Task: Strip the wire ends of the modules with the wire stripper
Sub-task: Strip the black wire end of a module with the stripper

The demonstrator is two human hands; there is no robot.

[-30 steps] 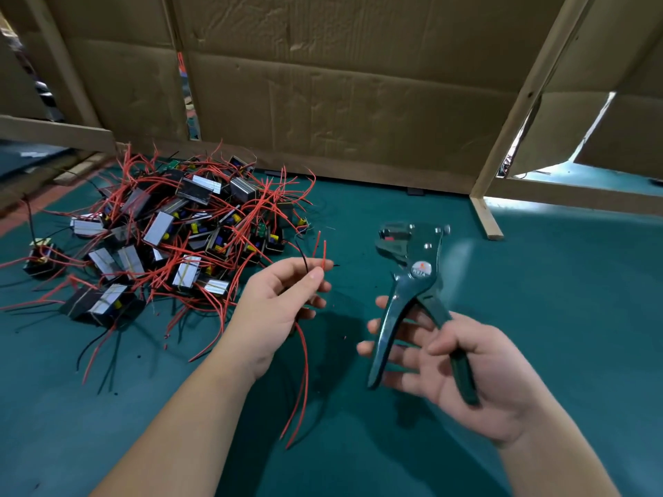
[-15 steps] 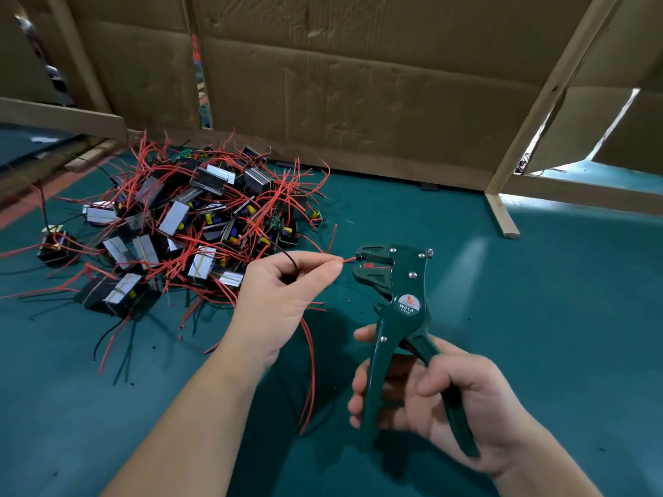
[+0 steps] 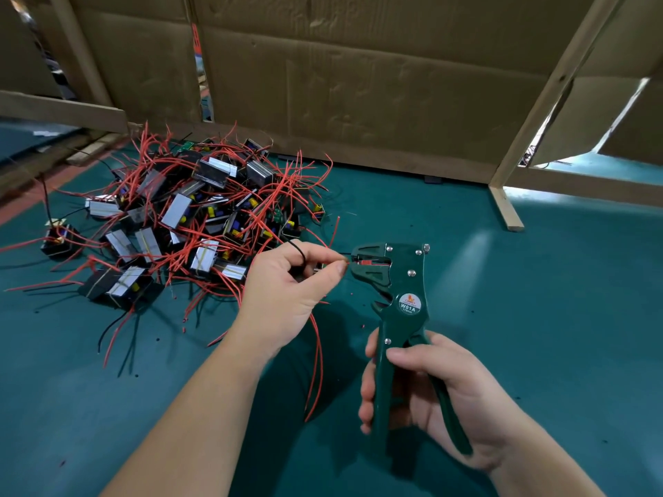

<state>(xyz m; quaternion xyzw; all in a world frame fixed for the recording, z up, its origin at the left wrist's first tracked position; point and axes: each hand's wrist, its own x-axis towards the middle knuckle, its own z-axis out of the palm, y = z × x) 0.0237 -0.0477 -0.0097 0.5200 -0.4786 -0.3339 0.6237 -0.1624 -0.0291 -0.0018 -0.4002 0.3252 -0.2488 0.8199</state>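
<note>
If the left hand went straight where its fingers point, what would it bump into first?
Most likely the wire stripper, at its head; the left hand, pinching a red wire, points straight at it.

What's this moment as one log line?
left hand: pinches red wire | right hand: grips wire stripper | wire end at stripper head | modules piled beyond

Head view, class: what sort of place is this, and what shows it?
Probably a makeshift electronics work booth: a heap of wired modules on a green tabletop, cardboard walls on wooden battens, and a wire stripper in the right hand.
</note>
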